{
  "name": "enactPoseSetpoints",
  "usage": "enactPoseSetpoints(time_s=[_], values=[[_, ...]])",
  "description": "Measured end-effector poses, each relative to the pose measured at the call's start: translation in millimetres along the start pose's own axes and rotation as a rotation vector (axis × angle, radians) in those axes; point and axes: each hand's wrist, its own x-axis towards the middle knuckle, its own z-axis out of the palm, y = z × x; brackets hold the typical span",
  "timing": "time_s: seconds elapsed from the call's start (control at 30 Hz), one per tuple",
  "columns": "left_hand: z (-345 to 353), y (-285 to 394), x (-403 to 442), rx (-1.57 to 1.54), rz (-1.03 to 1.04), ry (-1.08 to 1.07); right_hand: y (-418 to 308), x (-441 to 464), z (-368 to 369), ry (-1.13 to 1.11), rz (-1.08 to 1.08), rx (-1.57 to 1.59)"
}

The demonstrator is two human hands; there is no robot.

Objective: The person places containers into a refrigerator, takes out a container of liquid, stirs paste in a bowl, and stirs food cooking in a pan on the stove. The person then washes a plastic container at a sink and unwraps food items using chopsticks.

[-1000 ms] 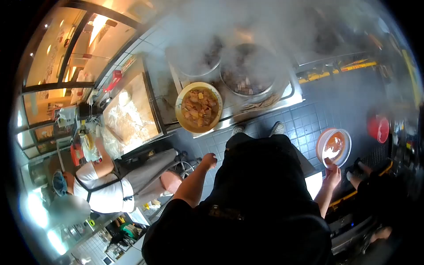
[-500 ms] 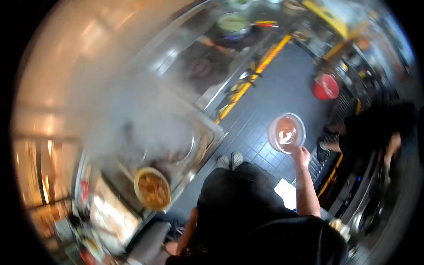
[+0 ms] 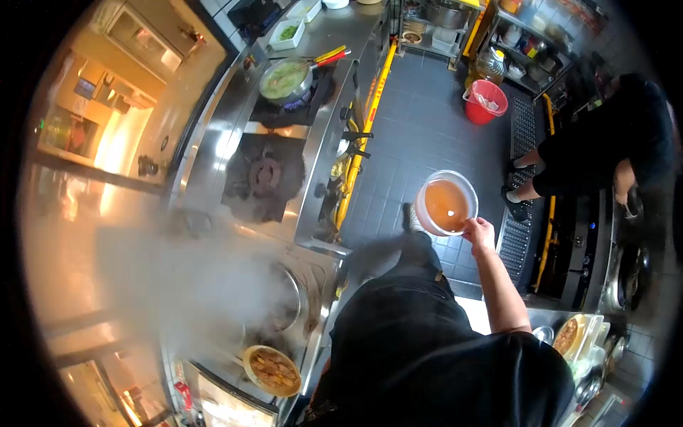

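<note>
A round translucent tub (image 3: pixel 446 203) of orange-brown liquid hangs over the floor in front of me. My right hand (image 3: pixel 478 233) is closed on its near right rim, and the tub is roughly level. My left hand is hidden by my dark clothing at the lower middle. To the lower left, a yellowish bowl (image 3: pixel 272 371) of brown food pieces rests on the stove edge, beside a large steaming pot (image 3: pixel 287 297) partly hidden by steam.
A pan (image 3: pixel 285 80) of green food sits on the upper left burner. A red bucket (image 3: pixel 486 102) stands on the floor ahead. At the right, a person in dark clothes (image 3: pixel 605 146) stands by a counter. A yellow pipe (image 3: pixel 365 135) runs along the stove front.
The view has swung right, bringing the burners and aisle into sight. My right hand still holds the tub. My left hand has gone out of sight, and one foot has stepped forward.
</note>
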Motion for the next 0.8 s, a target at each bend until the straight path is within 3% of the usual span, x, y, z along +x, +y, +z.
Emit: enactPoseSetpoints(time_s=[0.47,0.57,0.67,0.8], values=[[24,329,93,0.315,0.057,-0.027,-153,264,14,-0.070,-0.052,-0.221],[7,420,112,0.446,0.182,0.061,-194,309,31,-0.106,-0.092,-0.273],[-5,539,96,0.464,0.511,0.383,-222,356,53,-0.140,-0.132,-0.211],[-27,668,79,0.352,0.769,0.613,-261,396,100,-0.180,-0.128,-0.205]])
